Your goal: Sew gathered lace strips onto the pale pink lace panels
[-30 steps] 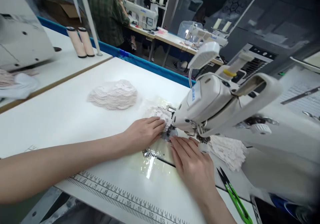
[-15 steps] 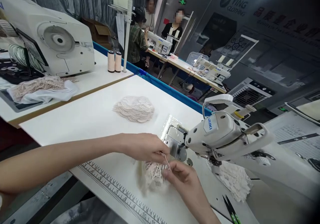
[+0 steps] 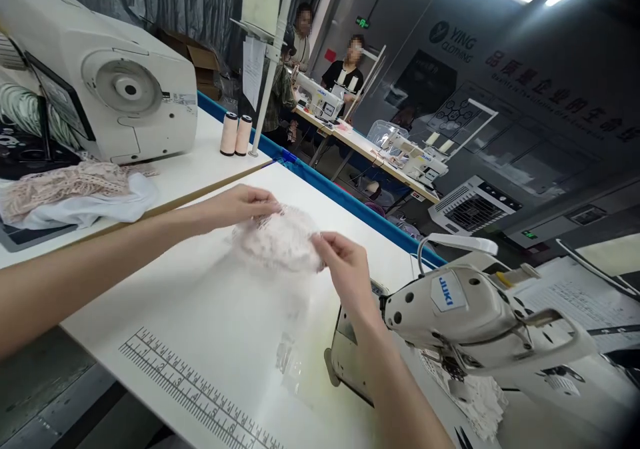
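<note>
A pale pink lace piece (image 3: 285,245), smeared by motion, is stretched between both hands above the white table. My left hand (image 3: 250,205) pinches its upper left edge. At its right edge, the thumb and fingers of my right hand (image 3: 345,259) are closed on the lace. The stack of lace seen here earlier is covered by this piece or blends into it. To the right of my right hand stands a white JUKI sewing machine (image 3: 450,295). More lace (image 3: 480,402) lies beneath the machine's arm.
A printed ruler scale (image 3: 195,395) runs along the table's front edge. Two peach thread spools (image 3: 237,135) stand at the back left, near a second machine (image 3: 130,89) and a heap of lace and white cloth (image 3: 80,192). Scissor-like dark tips (image 3: 463,437) show at bottom right. People are farther off.
Both hands have moved up and away from the table's front edge, carrying lace that was bunched and is now spread out. The camera view has tilted up and shifted.
</note>
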`<state>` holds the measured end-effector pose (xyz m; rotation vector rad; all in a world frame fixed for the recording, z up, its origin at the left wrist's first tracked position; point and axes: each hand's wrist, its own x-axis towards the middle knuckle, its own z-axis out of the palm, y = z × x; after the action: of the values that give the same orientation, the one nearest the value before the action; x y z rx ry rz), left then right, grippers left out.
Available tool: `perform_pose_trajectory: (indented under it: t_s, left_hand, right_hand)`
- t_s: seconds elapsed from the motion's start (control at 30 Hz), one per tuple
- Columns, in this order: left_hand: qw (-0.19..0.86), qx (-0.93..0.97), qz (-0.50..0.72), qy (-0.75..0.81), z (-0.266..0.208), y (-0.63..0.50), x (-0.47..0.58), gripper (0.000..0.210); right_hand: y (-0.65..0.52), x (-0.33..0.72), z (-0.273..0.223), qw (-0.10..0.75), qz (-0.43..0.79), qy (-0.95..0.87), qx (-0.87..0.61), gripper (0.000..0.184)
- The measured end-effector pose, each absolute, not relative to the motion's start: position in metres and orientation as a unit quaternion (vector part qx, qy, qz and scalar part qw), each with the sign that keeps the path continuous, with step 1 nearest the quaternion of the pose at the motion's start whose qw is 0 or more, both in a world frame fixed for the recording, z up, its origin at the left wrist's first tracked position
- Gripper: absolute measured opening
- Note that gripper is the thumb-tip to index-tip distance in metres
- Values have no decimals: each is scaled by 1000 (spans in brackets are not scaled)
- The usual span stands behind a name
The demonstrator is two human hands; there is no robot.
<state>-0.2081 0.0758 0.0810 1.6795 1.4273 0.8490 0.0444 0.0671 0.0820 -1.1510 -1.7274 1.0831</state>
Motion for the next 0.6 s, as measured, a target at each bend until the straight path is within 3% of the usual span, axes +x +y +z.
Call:
perform_pose_trajectory:
  t_s: [0.07,0.2,0.5,0.6]
  left_hand:
    - [339,668,318,581,80,109,-205,49]
    - [257,685,255,633,65,147,-195,35]
    - [117,698,161,687,45,139,-194,29]
    - [69,713,151,681,49,137,-191,39]
  right_hand:
    - [98,32,74,388,353,-686,-504,51]
    - [137,25,50,354,297,-677,-573,39]
    - [142,34,33,282,233,-665,-651,27]
    - [141,37,32,269,218,-668,-658,24]
